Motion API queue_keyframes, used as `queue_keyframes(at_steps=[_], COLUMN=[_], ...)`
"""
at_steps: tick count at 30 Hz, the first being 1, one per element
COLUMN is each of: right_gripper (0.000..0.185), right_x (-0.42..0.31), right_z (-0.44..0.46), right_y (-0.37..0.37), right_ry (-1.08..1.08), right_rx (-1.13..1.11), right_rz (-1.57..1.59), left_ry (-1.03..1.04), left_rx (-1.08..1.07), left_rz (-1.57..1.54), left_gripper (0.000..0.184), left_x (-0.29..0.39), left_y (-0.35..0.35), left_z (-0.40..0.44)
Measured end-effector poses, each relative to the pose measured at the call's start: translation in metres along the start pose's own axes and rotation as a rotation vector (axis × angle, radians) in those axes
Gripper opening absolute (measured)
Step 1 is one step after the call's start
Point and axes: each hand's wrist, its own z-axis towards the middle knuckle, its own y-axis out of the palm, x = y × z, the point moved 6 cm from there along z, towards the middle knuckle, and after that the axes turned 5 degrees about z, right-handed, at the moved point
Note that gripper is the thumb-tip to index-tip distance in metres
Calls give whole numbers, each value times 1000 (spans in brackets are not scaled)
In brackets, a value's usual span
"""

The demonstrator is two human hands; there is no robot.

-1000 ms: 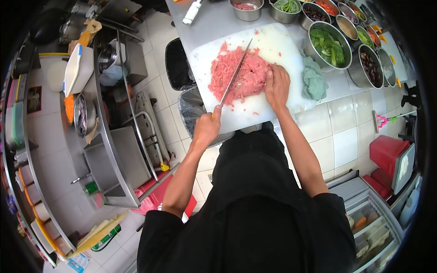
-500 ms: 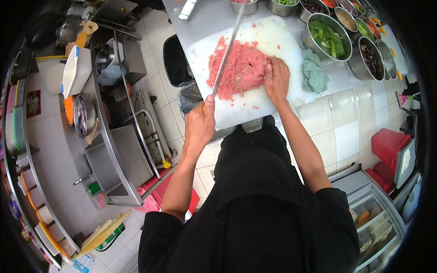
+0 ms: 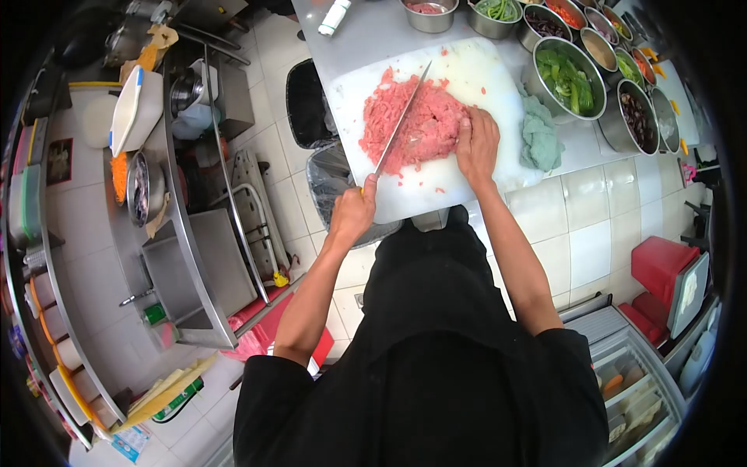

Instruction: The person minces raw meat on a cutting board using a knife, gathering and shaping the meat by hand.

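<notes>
Minced pink meat is heaped on a white cutting board. My left hand is closed round the handle of a long knife, whose blade lies across the left part of the heap and points away from me. My right hand rests against the right side of the meat, its fingers together and its fingertips touching the heap. A crumpled green cloth lies at the board's right edge. Small bits of meat are scattered on the board.
Metal bowls of leafy greens, dark pieces and other ingredients crowd the right of the steel table. A white bottle lies at its far left. Black-lined bins stand left of the table; a red container is at right.
The knife was over the heap, then raised with its blade up half a second ago, and is now down across the meat again. My right hand has stayed beside the heap.
</notes>
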Motion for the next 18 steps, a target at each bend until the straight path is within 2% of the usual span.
queue_keyframes(at_steps=[1,4,8,9,10,13,16,17,18], right_gripper=[35,35,34,34,34,35,35,35,35], right_x=[2,0,1,0,0,1,0,2,2], right_z=[5,-2,4,4,2,3,2,0,2], right_y=[2,-5,-2,0,0,-6,-4,-2,0], right_ry=[-8,46,49,30,14,18,36,30,25], right_rx=[5,-43,-32,-22,-13,-9,-15,-9,3], right_rz=[12,34,21,26,26,29,6,-7,-21], left_ry=[10,-21,11,-49,-50,-55,-27,12,-6], left_rx=[-21,-40,65,-60,-56,-65,74,138,-20], left_rz=[69,-73,-180,95,71,-45,-303,-191,48], left_gripper=[67,68,69,70,70,70,70,68,68], left_x=[-3,43,10,2,-5,27,23,8,3], left_y=[5,-45,-4,6,7,-28,-22,-6,3], left_z=[11,-15,-2,7,9,-8,-16,-8,3])
